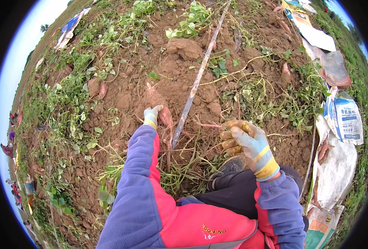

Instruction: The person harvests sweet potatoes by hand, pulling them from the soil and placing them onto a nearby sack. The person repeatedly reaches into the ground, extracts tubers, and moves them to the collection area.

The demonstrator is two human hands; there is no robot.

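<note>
Watching remotely, I'm seeing the left hand (152,115) touching a sweet potato (166,117) left of the stick (200,76), its fingertips hidden, their grip unclear. Right of the stick, the right hand (246,139) is showing curled fingers; I can't tell whether they're pinching a root (211,125).

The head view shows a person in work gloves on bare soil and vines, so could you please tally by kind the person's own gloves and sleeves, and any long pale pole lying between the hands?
Gloves: 2
Sleeves: 2
Long pale pole: 1
Total: 5
</note>
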